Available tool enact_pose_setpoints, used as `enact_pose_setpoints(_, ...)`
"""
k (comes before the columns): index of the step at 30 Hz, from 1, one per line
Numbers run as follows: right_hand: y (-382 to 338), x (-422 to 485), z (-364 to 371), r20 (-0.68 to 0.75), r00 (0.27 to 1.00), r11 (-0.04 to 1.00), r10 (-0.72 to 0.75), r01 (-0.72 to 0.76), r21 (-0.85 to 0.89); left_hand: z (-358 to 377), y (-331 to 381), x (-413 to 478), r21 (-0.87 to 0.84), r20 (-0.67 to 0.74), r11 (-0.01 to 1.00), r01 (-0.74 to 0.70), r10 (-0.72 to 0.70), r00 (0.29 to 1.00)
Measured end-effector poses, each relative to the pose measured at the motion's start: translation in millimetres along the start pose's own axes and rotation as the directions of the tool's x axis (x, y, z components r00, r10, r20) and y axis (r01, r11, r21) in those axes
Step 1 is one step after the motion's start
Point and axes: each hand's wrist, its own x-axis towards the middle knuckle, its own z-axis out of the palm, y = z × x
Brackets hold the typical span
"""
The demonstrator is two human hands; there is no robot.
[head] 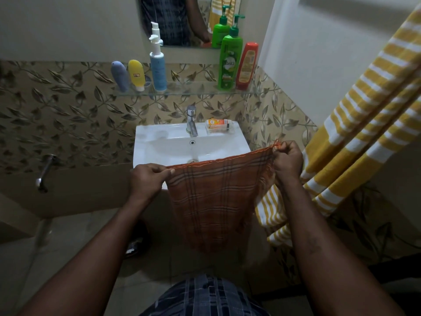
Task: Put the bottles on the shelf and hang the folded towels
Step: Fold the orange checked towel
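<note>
My left hand pinches the orange checked towel by its top edge at nine o'clock; my right hand pinches its corner at three o'clock. The towel hangs spread between them, before the sink. On the glass shelf at twelve o'clock stands the green bottle.

The single head-worn view looks forward and down from close above the sink toward the glass shelf.
</note>
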Motion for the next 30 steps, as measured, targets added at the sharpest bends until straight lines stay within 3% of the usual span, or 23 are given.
enact_pose_setpoints(2, -0.7, -0.2, 2.2, 0.003, 1.000, 0.999, 0.024, -0.024, 0.023, -1.5, 3.2, -1.7, -0.046, -0.024, 0.999, 0.016, -0.017, 1.000)
enact_pose_setpoints(10, -0.7, 2.6, 5.2, 0.017, 0.998, 0.992, 0.063, -0.064, 0.109, -9.7, 17.6, -0.8, 0.004, 0.042, 0.987, -0.163, 0.162, 0.986)
enact_pose_setpoints(15, -13.1, 3.7, 11.7, 0.132, 0.989, 0.959, 0.062, -0.095, 0.267, -14.5, 23.5, 4.9, 0.223, 0.175, 0.949, -0.222, 0.185, 0.967)
enact_pose_setpoints(18, -22.7, 1.5, 16.7, 0.213, 0.977, 0.960, 0.012, -0.070, 0.271, -12.3, 22.1, 9.6, 0.411, 0.364, 0.872, -0.267, 0.112, 0.925)
enact_pose_setpoints(21, -34.7, -6.8, 25.2, 0.323, 0.945, 0.961, -0.048, -0.045, 0.274, -4.7, 21.7, 10.6, 0.587, 0.552, 0.751, -0.301, -0.099, 0.828)
enact_pose_setpoints(25, -52.4, -18.8, 31.9, 0.353, 0.932, 0.952, -0.084, -0.029, 0.305, 1.0, 31.8, 10.3, 0.663, 0.644, 0.604, -0.443, -0.160, 0.748)
enact_pose_setpoints(27, -56.2, -28.4, 31.0, 0.355, 0.933, 0.947, -0.056, -0.063, 0.316, -0.1, 44.3, 10.7, 0.626, 0.664, 0.645, -0.438, -0.147, 0.733)
enact_pose_setpoints(30, -52.7, -38.4, 23.8, 0.386, 0.922, 0.941, -0.044, -0.091, 0.325, 9.5, 77.9, 9.6, 0.336, 0.600, 0.886, -0.320, 0.060, 0.798)
